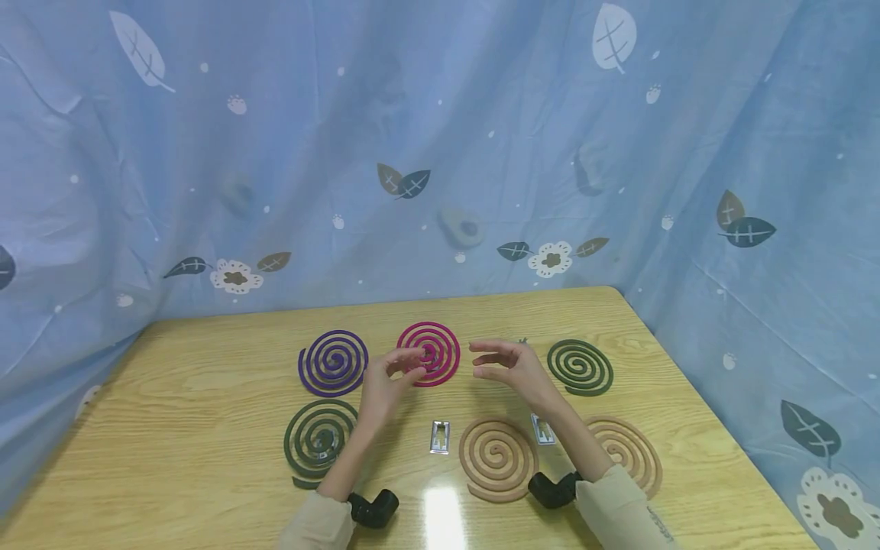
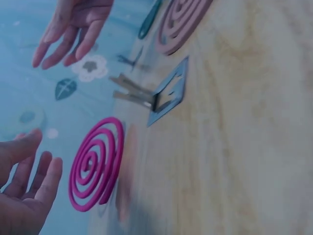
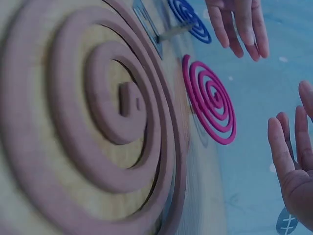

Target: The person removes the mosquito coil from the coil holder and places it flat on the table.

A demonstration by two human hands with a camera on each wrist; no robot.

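Note:
Both hands hover over the table with nothing in them. My left hand (image 1: 386,386) has its fingers loosely bent toward the right, its fingertips overlapping the magenta mosquito coil (image 1: 448,370) in the head view. Facing it across a gap is my right hand (image 1: 516,372), fingers relaxed and pointing left. Beneath the magenta coil a bit of metal shows in the right wrist view. Between the forearms lies a metal coil stand (image 1: 433,438), whose raised prongs (image 2: 132,91) show in the left wrist view. A second metal stand (image 1: 543,430) sits partly behind my right forearm.
A purple coil (image 1: 334,365) and a dark green coil (image 1: 296,439) lie left of my left arm, metal showing under the latter. Tan coils (image 1: 498,460) (image 1: 646,451) are near the right forearm, a green coil (image 1: 580,367) farther back. A blue curtain (image 1: 440,153) surrounds the wooden table (image 1: 206,412).

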